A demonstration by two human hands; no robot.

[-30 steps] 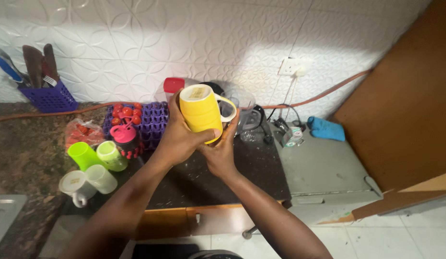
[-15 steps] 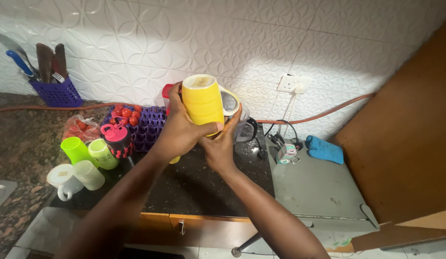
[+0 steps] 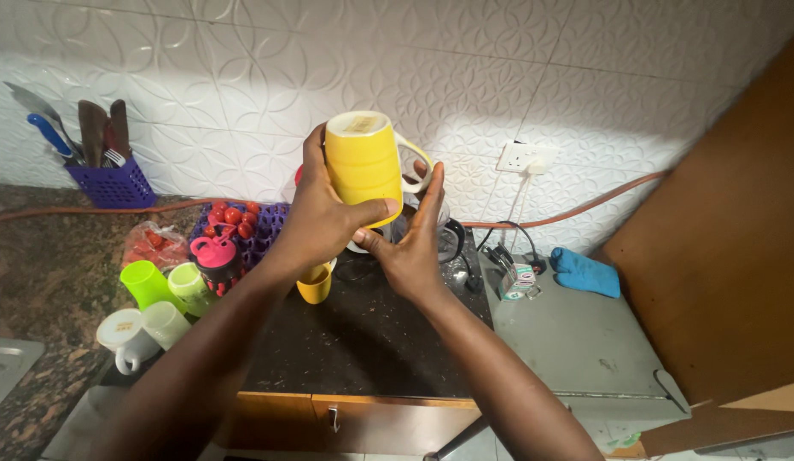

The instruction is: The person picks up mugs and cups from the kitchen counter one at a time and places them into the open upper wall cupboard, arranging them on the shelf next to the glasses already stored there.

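Note:
A yellow plastic mug [image 3: 363, 164] with a handle is held upside down above the dark counter [image 3: 363, 333], its base turned up. My left hand [image 3: 320, 213] grips its side, thumb across the lower rim. My right hand [image 3: 411, 239] is flat against the mug's mouth and lower edge, fingers straight and pointing up beside the handle. A smaller yellow cup [image 3: 315, 284] stands on the counter just under my left wrist.
At the left stand green cups [image 3: 148, 283], a white mug [image 3: 121, 335], a pink-lidded bottle [image 3: 216, 260] and a purple tray of red tomatoes [image 3: 239, 220]. A purple cutlery holder [image 3: 113, 183] is at the wall. Cables, a wall socket [image 3: 525, 158] and a blue cloth [image 3: 584, 271] lie right.
Both hands have lifted the yellow mug higher toward the wall and tilted it. The right hand's fingers have straightened against the mug.

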